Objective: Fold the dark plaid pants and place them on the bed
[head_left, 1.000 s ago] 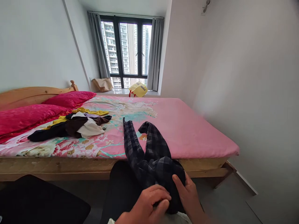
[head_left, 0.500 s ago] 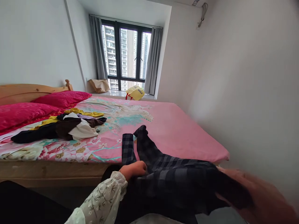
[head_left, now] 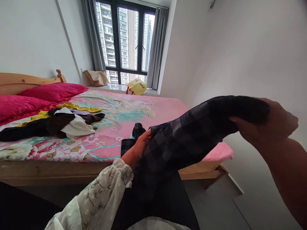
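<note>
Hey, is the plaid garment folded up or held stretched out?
Held stretched out: the plaid garment spans from the left hand to the raised right hand, its far ends lying on the bed.

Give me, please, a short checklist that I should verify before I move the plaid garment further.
1. Left hand holding the plaid garment: ok.
2. Right hand gripping its other end: ok, though the hand looks a little blurred.
3. Garment lying flat: not ok; it is bunched and lifted between the hands, with only some parts on the bed.
4. Garment apart from the clothes pile: ok, a gap of bedsheet shows between them.
5. Garment right side out: cannot tell; the cloth is too dark.
</note>
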`<state>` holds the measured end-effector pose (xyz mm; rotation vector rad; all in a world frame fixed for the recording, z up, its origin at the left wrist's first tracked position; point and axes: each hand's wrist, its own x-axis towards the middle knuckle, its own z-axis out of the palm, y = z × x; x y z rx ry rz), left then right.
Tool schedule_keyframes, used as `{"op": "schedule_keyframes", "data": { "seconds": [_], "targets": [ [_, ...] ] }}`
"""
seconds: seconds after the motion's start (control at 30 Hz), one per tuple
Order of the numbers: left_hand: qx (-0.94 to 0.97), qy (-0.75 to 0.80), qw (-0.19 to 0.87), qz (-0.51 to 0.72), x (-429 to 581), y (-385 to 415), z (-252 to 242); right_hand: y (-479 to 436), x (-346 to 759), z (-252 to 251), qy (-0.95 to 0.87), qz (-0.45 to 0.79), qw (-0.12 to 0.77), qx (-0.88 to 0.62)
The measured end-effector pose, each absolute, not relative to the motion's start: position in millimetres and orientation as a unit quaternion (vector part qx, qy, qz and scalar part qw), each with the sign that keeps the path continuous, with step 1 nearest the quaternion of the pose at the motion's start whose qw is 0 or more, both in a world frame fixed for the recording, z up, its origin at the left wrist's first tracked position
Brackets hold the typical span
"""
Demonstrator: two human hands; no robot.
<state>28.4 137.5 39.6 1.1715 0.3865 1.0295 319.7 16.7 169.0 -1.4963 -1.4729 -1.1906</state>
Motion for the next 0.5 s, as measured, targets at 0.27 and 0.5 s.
{"op": "schedule_keyframes", "data": {
  "seconds": [0.27, 0.5],
  "targets": [
    [0.542, 0.162, 0.700, 0.436, 16.0, 185.1, 130.8, 81.3, 332.0, 217.8, -0.633, -0.377, 0.417, -0.533],
    [0.644, 0.242, 0.599, 0.409, 14.2, 212.2, 234.6, 113.7, 314.9, 306.4, -0.553, -0.391, 0.545, -0.494]
  ]
}}
